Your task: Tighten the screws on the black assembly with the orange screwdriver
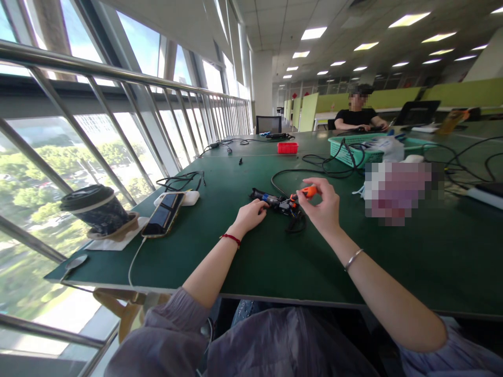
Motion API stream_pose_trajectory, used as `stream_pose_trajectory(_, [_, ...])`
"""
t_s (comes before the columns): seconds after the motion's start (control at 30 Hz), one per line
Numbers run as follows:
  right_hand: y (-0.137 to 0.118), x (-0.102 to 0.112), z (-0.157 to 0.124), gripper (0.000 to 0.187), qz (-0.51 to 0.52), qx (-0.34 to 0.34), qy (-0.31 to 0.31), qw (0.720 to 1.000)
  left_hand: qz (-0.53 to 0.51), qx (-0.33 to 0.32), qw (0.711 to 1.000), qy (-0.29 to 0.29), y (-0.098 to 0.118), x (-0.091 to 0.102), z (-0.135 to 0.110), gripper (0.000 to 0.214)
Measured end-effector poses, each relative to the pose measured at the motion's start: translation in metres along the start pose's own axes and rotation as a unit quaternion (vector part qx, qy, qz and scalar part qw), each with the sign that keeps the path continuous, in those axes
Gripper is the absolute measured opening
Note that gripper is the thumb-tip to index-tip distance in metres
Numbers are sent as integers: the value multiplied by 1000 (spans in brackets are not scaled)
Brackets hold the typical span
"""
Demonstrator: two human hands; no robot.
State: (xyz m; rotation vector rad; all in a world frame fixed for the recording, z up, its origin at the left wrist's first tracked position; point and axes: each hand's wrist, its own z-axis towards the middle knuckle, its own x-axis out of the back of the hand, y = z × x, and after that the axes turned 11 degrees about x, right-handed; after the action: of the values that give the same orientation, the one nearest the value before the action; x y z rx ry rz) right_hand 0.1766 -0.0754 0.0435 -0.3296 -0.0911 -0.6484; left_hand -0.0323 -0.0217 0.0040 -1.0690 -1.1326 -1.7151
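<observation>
My right hand (323, 204) is closed round the orange handle of a screwdriver (307, 193), which points left and down. Its tip end is over a small black device (288, 206) with cables, lying on the green table. My left hand (250, 214) rests at the device's left part, a black cylindrical piece with a blue band (268, 198). Its fingers are curled and appear to pinch that piece. The exact spot where the screwdriver tip meets the device is too small to make out.
A green basket (346, 153) with cables and plastic bags stands at the back right, a red box (287, 148) left of it. A phone (163, 213), white case (191, 198) and lidded cup (98, 212) sit on the left. Across the table sits a person (356, 118).
</observation>
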Motion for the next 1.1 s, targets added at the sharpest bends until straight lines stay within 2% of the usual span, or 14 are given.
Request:
stream_pose_trajectory(0.1, [1,0,0,21,11,8,8,1000,-5,2,1000,2,0,0,0,29])
stream_pose_trajectory(0.27, [1,0,-1,14,-12,-4,-10,1000,-1,-7,1000,9,0,1,0,30])
stream_pose_trajectory(0.47, [0,-1,0,24,22,2,15,1000,4,-4,1000,5,0,0,0,31])
stream_pose_trajectory(0.67, [2,0,-2,16,-10,-20,-2,1000,7,-11,1000,5,-2,0,0,31])
stream_pose_trajectory(0.87, [2,-1,-1,23,4,4,21,1000,6,-10,1000,2,-1,0,0,31])
stream_pose_trajectory(1.1, [1,0,-2,12,-26,-13,7,1000,13,-9,1000,-3,-1,0,0,31])
